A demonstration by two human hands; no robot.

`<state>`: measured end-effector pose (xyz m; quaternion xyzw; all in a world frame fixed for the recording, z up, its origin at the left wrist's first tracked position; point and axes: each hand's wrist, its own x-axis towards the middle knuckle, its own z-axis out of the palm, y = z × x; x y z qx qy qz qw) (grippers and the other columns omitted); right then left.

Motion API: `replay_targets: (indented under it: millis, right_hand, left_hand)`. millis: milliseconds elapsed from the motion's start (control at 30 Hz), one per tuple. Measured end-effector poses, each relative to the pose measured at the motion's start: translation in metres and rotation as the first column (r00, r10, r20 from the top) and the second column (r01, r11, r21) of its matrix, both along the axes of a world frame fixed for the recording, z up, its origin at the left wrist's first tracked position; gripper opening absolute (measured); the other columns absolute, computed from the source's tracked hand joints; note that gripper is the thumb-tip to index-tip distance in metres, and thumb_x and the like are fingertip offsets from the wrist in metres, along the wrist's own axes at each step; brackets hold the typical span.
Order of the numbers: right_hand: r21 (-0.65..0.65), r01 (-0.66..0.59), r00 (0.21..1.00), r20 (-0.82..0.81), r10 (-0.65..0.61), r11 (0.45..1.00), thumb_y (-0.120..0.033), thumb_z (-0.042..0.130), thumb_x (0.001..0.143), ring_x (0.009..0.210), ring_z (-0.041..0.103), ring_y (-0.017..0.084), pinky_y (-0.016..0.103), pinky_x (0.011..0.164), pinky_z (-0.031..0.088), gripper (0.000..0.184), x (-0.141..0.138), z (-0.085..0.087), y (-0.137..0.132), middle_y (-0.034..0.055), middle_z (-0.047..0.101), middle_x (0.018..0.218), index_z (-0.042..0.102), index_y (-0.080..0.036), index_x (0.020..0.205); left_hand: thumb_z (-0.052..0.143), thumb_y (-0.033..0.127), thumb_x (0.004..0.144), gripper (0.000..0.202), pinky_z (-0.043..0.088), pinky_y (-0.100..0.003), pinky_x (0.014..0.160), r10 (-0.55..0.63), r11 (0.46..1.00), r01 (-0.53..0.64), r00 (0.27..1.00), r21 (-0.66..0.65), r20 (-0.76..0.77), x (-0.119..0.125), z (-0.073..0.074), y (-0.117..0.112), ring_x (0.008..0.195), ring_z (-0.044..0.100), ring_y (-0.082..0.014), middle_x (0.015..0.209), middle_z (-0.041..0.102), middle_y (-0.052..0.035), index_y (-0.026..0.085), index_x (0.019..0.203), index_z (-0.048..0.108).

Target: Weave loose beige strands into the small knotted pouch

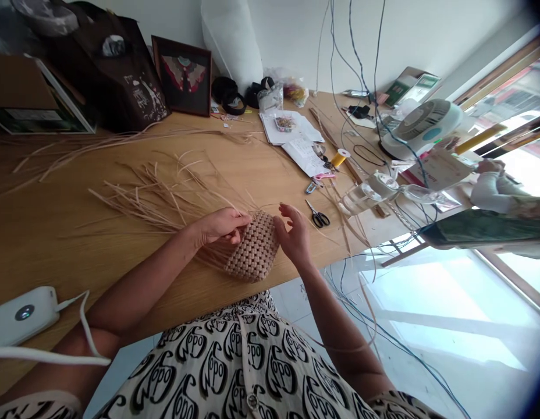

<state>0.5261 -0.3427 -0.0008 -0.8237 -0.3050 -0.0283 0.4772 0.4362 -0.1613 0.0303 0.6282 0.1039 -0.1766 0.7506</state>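
A small piece of tan open weave (253, 247), made of thin flat strips, lies near the front edge of the table. Long loose strips (152, 195) fan out from its left side. My left hand (224, 226) is closed, with thumb and forefinger pinched at the weave's upper left edge. At the right edge of the weave is my right hand (294, 233), its fingers curved and apart. One thin strip arcs over the top of the weave toward my right fingertips; whether they touch it I cannot tell.
Black-handled scissors (319, 216) lie right of my right hand. Behind them are a yellow thread spool (340, 157), papers (298, 152) and a white fan (422, 128). A white power bank (23, 314) sits at left. Another person's arm (492, 189) shows at far right.
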Motion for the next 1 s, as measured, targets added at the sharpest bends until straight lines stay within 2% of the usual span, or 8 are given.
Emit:
replay_targets:
  millis: [67, 167, 233, 367, 500, 667, 833, 1000]
  right_hand:
    - [-0.049, -0.059, 0.997, 0.043, 0.061, 0.997, -0.034, 0.051, 0.082, 0.104, 0.054, 0.023, 0.037, 0.078, 0.048, 0.034, 0.004, 0.011, 0.005, 0.0136, 0.058, 0.114, 0.058, -0.016, 0.11]
    - [-0.021, -0.166, 0.983, -0.085, 0.163, 0.986, -0.034, 0.052, 0.081, 0.097, 0.057, 0.02, 0.032, 0.071, 0.048, 0.034, 0.011, 0.026, 0.018, 0.0119, 0.061, 0.112, 0.059, -0.017, 0.109]
    - [0.081, -0.197, 0.94, -0.266, 0.212, 0.977, -0.037, 0.054, 0.079, 0.077, 0.058, 0.015, 0.027, 0.061, 0.045, 0.037, 0.014, 0.033, 0.028, 0.0091, 0.066, 0.098, 0.058, -0.016, 0.109]
    - [0.296, -0.139, 0.831, -0.485, 0.274, 0.945, -0.042, 0.059, 0.072, 0.046, 0.039, 0.006, 0.02, 0.043, 0.03, 0.032, 0.017, 0.035, 0.044, -0.0016, 0.057, 0.061, 0.062, -0.013, 0.087]
    - [0.353, 0.063, 0.855, -0.502, 0.132, 0.933, -0.039, 0.06, 0.07, 0.043, 0.033, 0.005, 0.02, 0.041, 0.024, 0.025, 0.019, 0.025, 0.049, -0.0047, 0.047, 0.052, 0.056, -0.015, 0.063]
    - [0.343, 0.257, 0.87, -0.488, -0.062, 0.904, -0.038, 0.054, 0.073, 0.043, 0.033, 0.006, 0.021, 0.043, 0.027, 0.025, 0.025, 0.014, 0.05, -0.005, 0.044, 0.052, 0.052, -0.017, 0.061]
    - [0.14, 0.083, 0.957, -0.288, -0.04, 0.987, -0.039, 0.05, 0.077, 0.053, 0.048, 0.01, 0.023, 0.053, 0.036, 0.026, 0.037, 0.018, 0.031, -0.0003, 0.057, 0.062, 0.061, -0.016, 0.072]
    - [-0.105, -0.008, 0.978, -0.208, -0.014, 0.994, -0.048, 0.042, 0.084, 0.076, 0.059, 0.017, 0.027, 0.066, 0.043, 0.039, 0.031, 0.003, 0.01, 0.004, 0.065, 0.077, 0.065, -0.016, 0.084]
  left_hand:
    - [0.055, 0.033, 0.081, 0.024, 0.019, -0.015, 0.034, -0.007, 0.999, 0.006, 1.0, -0.05, -0.03, 0.001, -0.003, -0.001, 0.035, 0.045, -0.0029, 0.061, 0.053, -0.0001, 0.01, 0.072, 0.055]
    - [0.058, 0.033, 0.079, 0.023, 0.021, -0.015, 0.034, 0.024, 0.99, -0.036, 0.996, -0.135, -0.083, 0.002, -0.009, -0.006, 0.036, 0.044, -0.0031, 0.062, 0.052, 0.0005, 0.011, 0.075, 0.055]
    - [0.06, 0.032, 0.078, 0.021, 0.022, -0.015, 0.034, 0.062, 0.977, -0.079, 0.994, -0.2, -0.09, 0.004, -0.013, -0.012, 0.037, 0.044, -0.003, 0.061, 0.051, 0.0015, 0.011, 0.075, 0.055]
    - [0.061, 0.029, 0.077, 0.018, 0.021, -0.015, 0.033, 0.159, 0.941, -0.18, 0.983, -0.288, -0.096, 0.006, -0.019, -0.024, 0.035, 0.042, -0.0024, 0.058, 0.049, 0.0029, 0.011, 0.074, 0.056]
    - [0.058, 0.026, 0.079, 0.017, 0.018, -0.016, 0.032, 0.304, 0.93, -0.313, 0.95, -0.194, -0.077, 0.006, -0.018, -0.034, 0.032, 0.041, -0.0039, 0.05, 0.047, 0.0041, 0.012, 0.069, 0.054]
    - [0.054, 0.025, 0.082, 0.02, 0.021, -0.016, 0.032, 0.344, 0.915, -0.347, 0.937, -0.203, -0.05, 0.007, -0.015, -0.034, 0.033, 0.045, -0.0053, 0.046, 0.045, 0.0043, 0.013, 0.066, 0.051]
    - [0.054, 0.018, 0.08, 0.012, 0.034, -0.017, 0.04, 0.29, 0.908, -0.292, 0.956, -0.299, -0.054, 0.008, -0.017, -0.024, 0.051, 0.061, -0.0104, 0.068, 0.059, -0.0034, 0.009, 0.072, 0.056]
    - [0.057, 0.02, 0.079, 0.014, 0.031, -0.015, 0.039, 0.348, 0.905, -0.352, 0.936, -0.237, -0.062, 0.01, -0.019, -0.026, 0.044, 0.054, -0.0065, 0.056, 0.055, -0.0006, 0.009, 0.07, 0.054]
